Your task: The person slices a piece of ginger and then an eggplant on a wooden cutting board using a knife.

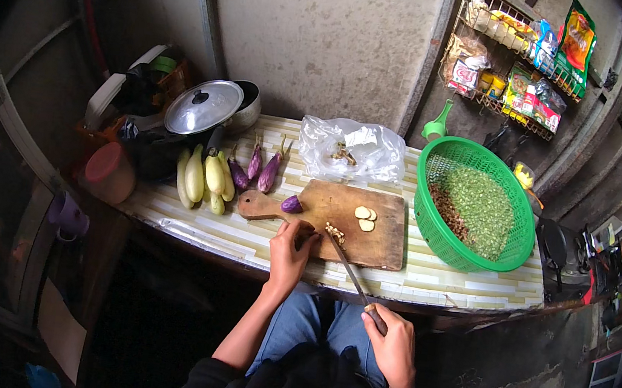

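Observation:
My right hand (393, 339) grips the wooden handle of a kitchen knife (352, 278), whose blade tip lies by a small heap of chopped pieces (336, 234) on the wooden cutting board (379, 246). My left hand (291, 249) is at the board's lower left edge, fingers bent and fingertips close together; whether something small is between them is hidden. Just above it, near the board's handle, lies a cut piece of purple eggplant (291, 204). A few pale round slices (366, 213) rest on the right part of the board.
Pale green eggplants (195, 173) and purple eggplants (270, 172) lie left of the board. Behind it is a clear plastic bag (352, 153); a lidded pot (204, 108) stands back left. At right, a green basket (420, 205) holds chopped green and brown food. Wire racks (509, 41) hang above.

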The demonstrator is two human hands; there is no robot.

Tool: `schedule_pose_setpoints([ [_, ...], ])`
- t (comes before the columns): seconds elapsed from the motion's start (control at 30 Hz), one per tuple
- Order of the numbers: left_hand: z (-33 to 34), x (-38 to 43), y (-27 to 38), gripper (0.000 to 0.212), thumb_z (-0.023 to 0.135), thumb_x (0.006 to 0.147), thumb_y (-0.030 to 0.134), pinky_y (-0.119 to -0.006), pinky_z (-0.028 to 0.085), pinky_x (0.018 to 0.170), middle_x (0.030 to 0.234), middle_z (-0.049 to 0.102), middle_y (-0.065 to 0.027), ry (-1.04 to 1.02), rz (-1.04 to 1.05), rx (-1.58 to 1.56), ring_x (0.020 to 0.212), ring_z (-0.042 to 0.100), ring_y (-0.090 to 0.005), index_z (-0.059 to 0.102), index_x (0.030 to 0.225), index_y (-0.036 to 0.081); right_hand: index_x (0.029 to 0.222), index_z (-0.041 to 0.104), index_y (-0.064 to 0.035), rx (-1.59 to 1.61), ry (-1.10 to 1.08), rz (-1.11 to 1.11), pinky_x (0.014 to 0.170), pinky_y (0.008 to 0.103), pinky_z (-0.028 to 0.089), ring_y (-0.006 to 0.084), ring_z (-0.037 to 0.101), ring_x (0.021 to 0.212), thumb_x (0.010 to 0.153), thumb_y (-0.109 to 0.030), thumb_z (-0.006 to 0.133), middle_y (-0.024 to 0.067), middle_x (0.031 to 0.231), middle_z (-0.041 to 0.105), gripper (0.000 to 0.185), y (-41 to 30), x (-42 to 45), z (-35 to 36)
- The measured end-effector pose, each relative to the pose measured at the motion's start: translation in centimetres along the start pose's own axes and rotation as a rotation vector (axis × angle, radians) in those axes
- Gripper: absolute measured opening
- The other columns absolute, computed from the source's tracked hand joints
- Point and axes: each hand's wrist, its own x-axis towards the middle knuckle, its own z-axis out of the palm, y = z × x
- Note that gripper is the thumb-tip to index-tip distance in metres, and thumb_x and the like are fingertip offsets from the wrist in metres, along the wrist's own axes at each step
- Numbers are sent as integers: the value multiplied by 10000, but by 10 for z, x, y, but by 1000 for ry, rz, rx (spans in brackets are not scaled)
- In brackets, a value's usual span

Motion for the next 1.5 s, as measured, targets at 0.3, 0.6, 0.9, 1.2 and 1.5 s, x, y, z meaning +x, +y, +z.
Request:
schedule_pose_setpoints([
  [0.3,0,-3,-10,221,693,809,-77,-391,539,734,898,697,-203,19,92,12,769,660,-345,700,1023,-23,1029,698,47,90,-10,4,715,362,541,364,721,839,920,-114,707,230,905,710,195,-6,-6,3],
  [0.6,-6,5,-8,258,732,786,-55,-411,532,736,887,686,-214,-46,-45,-2,828,670,-372,652,1030,-29,1020,686,44,104,-58,2,684,373,533,384,710,812,926,-114,701,236,884,700,185,-9,-4,6],
  [0.9,-5,4,-10,256,714,791,-68,-461,508,755,892,672,-231,-70,22,15,872,637,-426,601,1017,-31,988,661,32,-6,-80,0,649,445,501,445,654,801,923,-137,703,251,853,672,186,-14,3,10],
  [1.2,2,-1,-12,244,730,804,-40,-446,502,743,886,668,-219,32,-10,23,858,648,-408,603,1012,-33,1021,686,25,23,-63,-29,690,411,532,408,685,832,904,-163,732,237,898,694,226,2,-1,1],
  [1.5,6,10,-2,142,708,825,-39,-418,502,770,903,686,-177,-64,22,63,855,612,-360,655,955,-16,1066,690,60,224,128,135,727,325,529,250,718,801,889,-84,741,207,902,720,234,31,-16,-10],
])
